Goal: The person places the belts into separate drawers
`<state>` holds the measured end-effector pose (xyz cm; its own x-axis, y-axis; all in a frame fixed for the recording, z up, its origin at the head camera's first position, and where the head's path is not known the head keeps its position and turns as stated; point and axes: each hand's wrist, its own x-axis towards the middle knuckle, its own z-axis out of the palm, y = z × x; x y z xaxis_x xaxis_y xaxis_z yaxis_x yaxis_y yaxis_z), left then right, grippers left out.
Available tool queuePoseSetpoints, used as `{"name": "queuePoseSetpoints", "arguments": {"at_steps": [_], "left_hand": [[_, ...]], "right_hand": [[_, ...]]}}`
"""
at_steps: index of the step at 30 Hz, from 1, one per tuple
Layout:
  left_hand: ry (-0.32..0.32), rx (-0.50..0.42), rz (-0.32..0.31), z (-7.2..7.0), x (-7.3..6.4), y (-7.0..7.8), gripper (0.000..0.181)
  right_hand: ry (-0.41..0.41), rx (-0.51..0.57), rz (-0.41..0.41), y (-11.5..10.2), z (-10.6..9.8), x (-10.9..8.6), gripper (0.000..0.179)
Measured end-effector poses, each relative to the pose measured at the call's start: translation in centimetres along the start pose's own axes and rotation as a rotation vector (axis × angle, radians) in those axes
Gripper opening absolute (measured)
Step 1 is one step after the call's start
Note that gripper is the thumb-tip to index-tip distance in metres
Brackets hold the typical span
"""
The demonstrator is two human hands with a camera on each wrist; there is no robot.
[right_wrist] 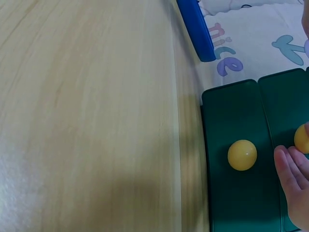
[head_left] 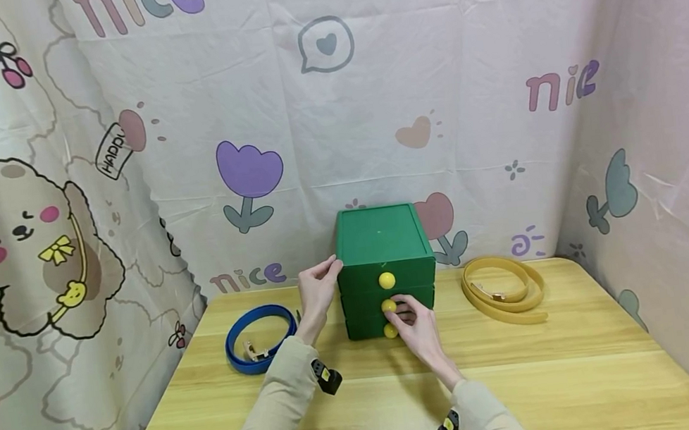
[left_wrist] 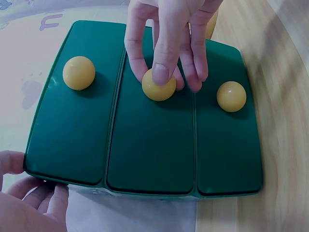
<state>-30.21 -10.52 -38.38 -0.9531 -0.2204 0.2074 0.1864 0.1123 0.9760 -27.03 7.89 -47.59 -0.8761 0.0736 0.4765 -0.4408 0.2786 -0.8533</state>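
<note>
A green box of drawers with round yellow knobs stands at the back of the table, its drawers flush at the front. My right hand pinches the middle knob between thumb and fingers, the other fingers extended beside it. At the box's upper left corner, my left hand holds on with its thumb over the top edge and its fingers against the side. Above the pinched knob is the top knob; below it, the bottom knob is partly covered by my right hand in the head view.
A coiled blue belt with a metal buckle lies left of the box, near my left forearm. To the right lies a coiled yellow belt. The wooden table ends at a printed curtain behind the box.
</note>
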Motion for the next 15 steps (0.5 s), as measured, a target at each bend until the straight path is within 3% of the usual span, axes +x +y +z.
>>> {"name": "queuePoseSetpoints", "arguments": {"at_steps": [5, 15], "left_hand": [[0.0, 0.001, -0.002, 0.0, 0.0, 0.1, 0.034], [-0.004, -0.002, -0.005, 0.0, 0.1, 0.0, 0.035]], "right_hand": [[0.009, 0.011, 0.033, 1.8, 0.4, 0.3, 0.025], [-0.007, 0.036, 0.019, 2.2, 0.2, 0.2, 0.021]]}}
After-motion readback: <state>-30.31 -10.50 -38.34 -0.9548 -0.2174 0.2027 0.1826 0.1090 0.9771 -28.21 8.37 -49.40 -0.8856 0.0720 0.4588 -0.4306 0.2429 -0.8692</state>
